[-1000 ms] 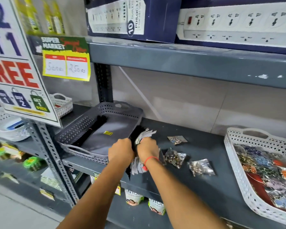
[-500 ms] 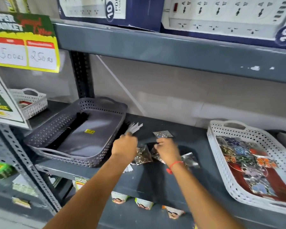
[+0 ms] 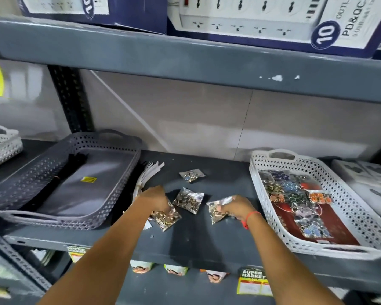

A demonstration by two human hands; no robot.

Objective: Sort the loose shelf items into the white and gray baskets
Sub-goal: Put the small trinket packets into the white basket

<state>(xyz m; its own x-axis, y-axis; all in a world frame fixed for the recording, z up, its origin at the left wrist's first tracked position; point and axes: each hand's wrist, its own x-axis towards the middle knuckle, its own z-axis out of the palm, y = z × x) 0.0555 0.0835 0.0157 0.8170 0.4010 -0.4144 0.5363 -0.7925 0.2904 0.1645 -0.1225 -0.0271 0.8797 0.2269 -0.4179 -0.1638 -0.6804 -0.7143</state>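
- Head view, progress: the white basket (image 3: 312, 245) at the right already holds a heap of coloured packets, so part of the sorting looks done. The gray basket (image 3: 70, 221) at the left holds only a dark bundle (image 3: 59, 177) along its left wall, over a mostly bare floor.
- Head view, what is left: four clear packets of small metal pieces lie loose on the shelf (image 3: 207, 243) between the two baskets, so I judge the task around midway.
- Head view, left hand (image 3: 154, 199): it is curled around a fan of white cards (image 3: 147, 175) just right of the gray basket, and the near-left packet (image 3: 166, 217) lies under its fingers. Whether it pinches that packet I cannot tell.
- Head view, right hand (image 3: 238, 209): its fingers are pinched on the right packet (image 3: 217, 210), near the white basket's left wall.
- Head view, untouched packets: the middle packet (image 3: 188, 200) lies between the two hands, touching neither. The far packet (image 3: 191, 175) lies farther back, apart from both.
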